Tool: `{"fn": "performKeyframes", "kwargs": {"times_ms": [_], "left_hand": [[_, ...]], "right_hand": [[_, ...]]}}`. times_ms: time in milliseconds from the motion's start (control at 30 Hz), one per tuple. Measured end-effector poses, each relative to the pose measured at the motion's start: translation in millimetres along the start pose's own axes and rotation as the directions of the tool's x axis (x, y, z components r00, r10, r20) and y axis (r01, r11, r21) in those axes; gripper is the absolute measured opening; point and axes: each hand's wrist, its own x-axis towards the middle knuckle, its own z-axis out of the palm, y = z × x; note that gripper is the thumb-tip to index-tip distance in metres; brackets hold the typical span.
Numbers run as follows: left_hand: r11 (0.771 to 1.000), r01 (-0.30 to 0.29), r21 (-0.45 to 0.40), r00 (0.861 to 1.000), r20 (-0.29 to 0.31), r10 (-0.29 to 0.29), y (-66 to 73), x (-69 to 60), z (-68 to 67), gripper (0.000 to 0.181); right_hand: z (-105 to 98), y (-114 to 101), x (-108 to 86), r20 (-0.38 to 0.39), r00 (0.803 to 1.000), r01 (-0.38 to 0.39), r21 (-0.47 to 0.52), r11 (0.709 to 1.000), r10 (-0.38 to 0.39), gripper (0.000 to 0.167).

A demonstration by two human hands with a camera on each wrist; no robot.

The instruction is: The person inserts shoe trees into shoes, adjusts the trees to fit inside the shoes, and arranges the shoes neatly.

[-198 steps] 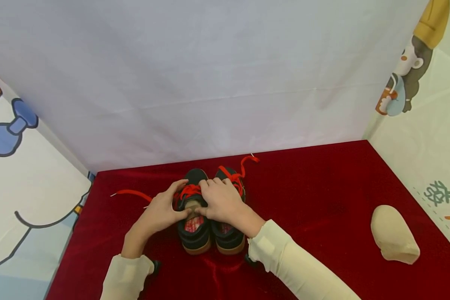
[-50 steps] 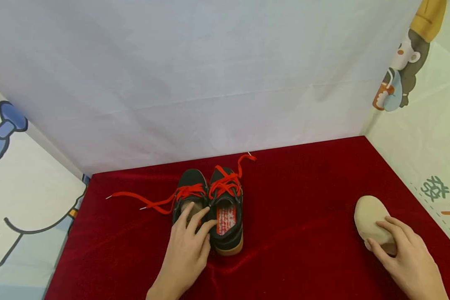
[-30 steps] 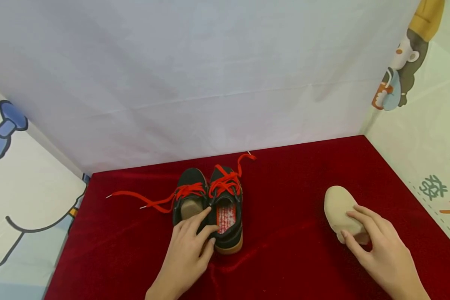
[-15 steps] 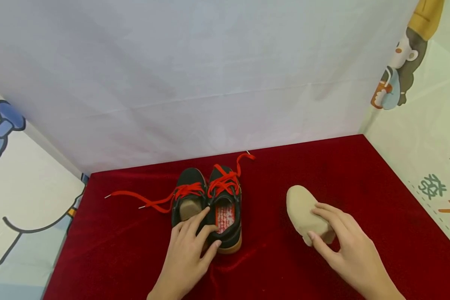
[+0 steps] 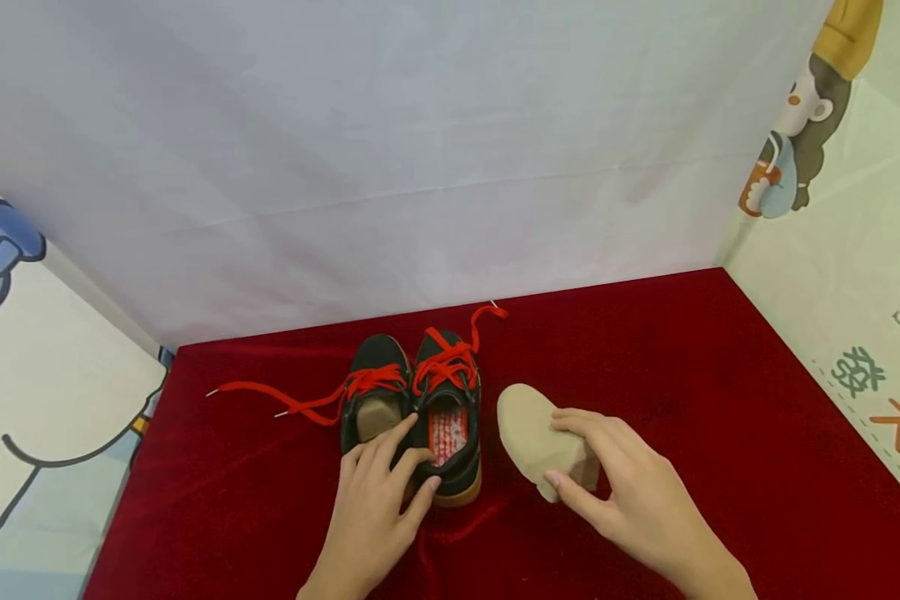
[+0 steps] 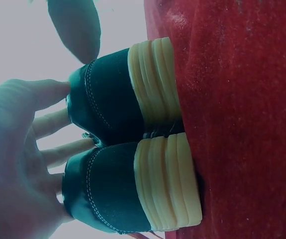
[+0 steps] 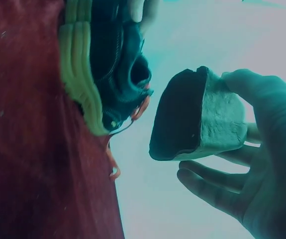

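Note:
In the head view, two dark shoes with red laces stand side by side, toes toward the back. The left shoe [image 5: 380, 353] has a beige shoe filler [image 5: 377, 417] in its opening. The right shoe [image 5: 457, 487] shows a red-and-white insole. My left hand [image 5: 375, 500] lies over the heels, its thumb and index finger pinching the right shoe's heel collar. Just right of the shoes, my right hand [image 5: 637, 492] grips a second beige shoe filler [image 5: 532, 433] by its blunt end, rounded tip pointing away. The right wrist view shows this filler [image 7: 222, 117] held above the cloth.
Red velvet cloth [image 5: 682, 358] covers the table. Loose red laces [image 5: 270, 389] trail left from the left shoe, and another lace end [image 5: 487, 312] curls behind the right one. A white curtain [image 5: 420, 250] hangs behind, with printed sheets at both sides.
My right hand has taken up the second filler from the far right and carried it left, close to the shoes. My left hand has shifted from the left shoe's filler to the heels.

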Motion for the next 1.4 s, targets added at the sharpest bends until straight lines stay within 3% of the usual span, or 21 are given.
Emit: {"fn": "performKeyframes", "kwargs": {"times_ms": [433, 733, 1133, 1400], "left_hand": [[0.999, -0.001, -0.043, 0.999, -0.054, -0.001, -1.1, 0.7, -0.3, 0.043], [0.997, 0.012, -0.076, 0.997, -0.074, -0.017, -1.4, -0.5, 1.2, 0.044], [0.996, 0.036, -0.081, 0.998, -0.043, -0.039, -3.6, -0.9, -1.6, 0.045], [0.999, 0.032, 0.0, 0.999, 0.033, -0.032, -3.4, 5.7, -7.2, 0.04]], "right_hand": [[11, -28, 20.6, 0.103, 0.993, 0.041, 0.124, 0.991, -0.054, 0.048], [23, -36, 37.1, 0.178, 0.984, -0.009, 0.171, 0.985, -0.022, 0.044], [35, -50, 54.5, 0.198, 0.98, -0.024, 0.137, 0.99, -0.004, 0.045], [45, -62, 63.1, 0.199, 0.979, -0.047, 0.061, 0.997, 0.034, 0.054]]}}
